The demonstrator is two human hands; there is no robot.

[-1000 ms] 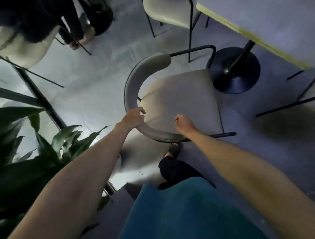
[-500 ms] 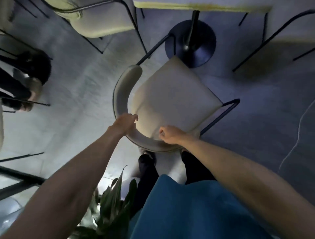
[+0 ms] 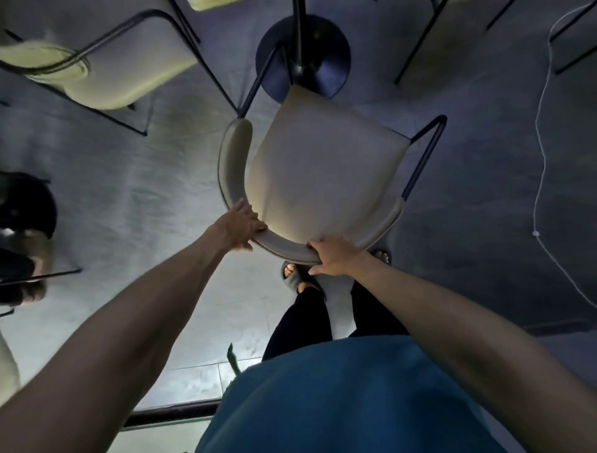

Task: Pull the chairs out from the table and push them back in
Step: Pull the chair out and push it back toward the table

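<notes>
A beige chair [image 3: 323,174] with a curved padded backrest and thin black legs stands on the floor right in front of me. Its seat points toward the table's round black base [image 3: 326,51] and pole. Only a strip of the pale table edge [image 3: 210,4] shows at the top. My left hand [image 3: 239,226] grips the backrest's left curve, fingers wrapped over the pad. My right hand [image 3: 336,255] grips the backrest lower right, fingers curled over its rim. My sandalled feet stand just behind the chair.
A second beige chair [image 3: 106,64] stands at the upper left, and black legs of another chair [image 3: 416,48] show at the upper right. A white cable [image 3: 542,145] trails across the floor on the right. A seated person's dark clothing [image 3: 22,207] is at the left edge.
The chair has swung round and now points straight at the table base, with its front closer to it. Both hands stayed on the backrest. The plant has left the view.
</notes>
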